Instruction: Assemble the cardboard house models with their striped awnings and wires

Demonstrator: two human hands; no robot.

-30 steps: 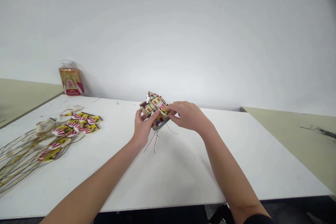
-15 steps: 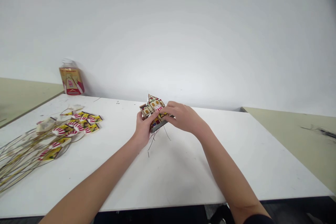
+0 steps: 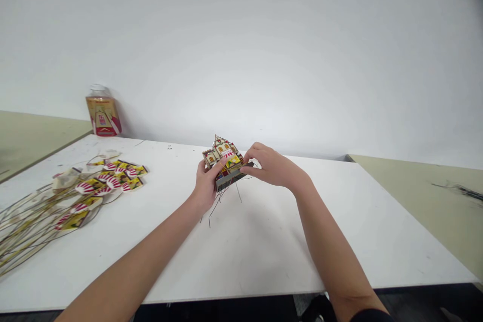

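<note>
A small model house point(image 3: 227, 148) with printed yellow windows and a red-and-white striped awning is held tilted above the white table. My left hand point(image 3: 206, 185) is closed around its left side, the thumb across the front. At the right end of the house's grey base point(image 3: 232, 177), my right hand point(image 3: 269, 165) has its thumb and bent fingers closed on the corner. A thin dark wire curls by those fingers; whether they also pinch it I cannot make out. Several thin wires point(image 3: 216, 207) hang below the base.
On the left of the white table point(image 3: 188, 261) lies a pile of striped awning pieces point(image 3: 113, 181) with long wires point(image 3: 22, 231). A bottle point(image 3: 103, 115) with a red and gold label stands by the wall. Dark wires point(image 3: 468, 191) lie on the right-hand surface.
My right hand has moved slightly right, from the awning to the base's right corner, uncovering the yellow awning piece. The house has tipped a little, showing more of its base.
</note>
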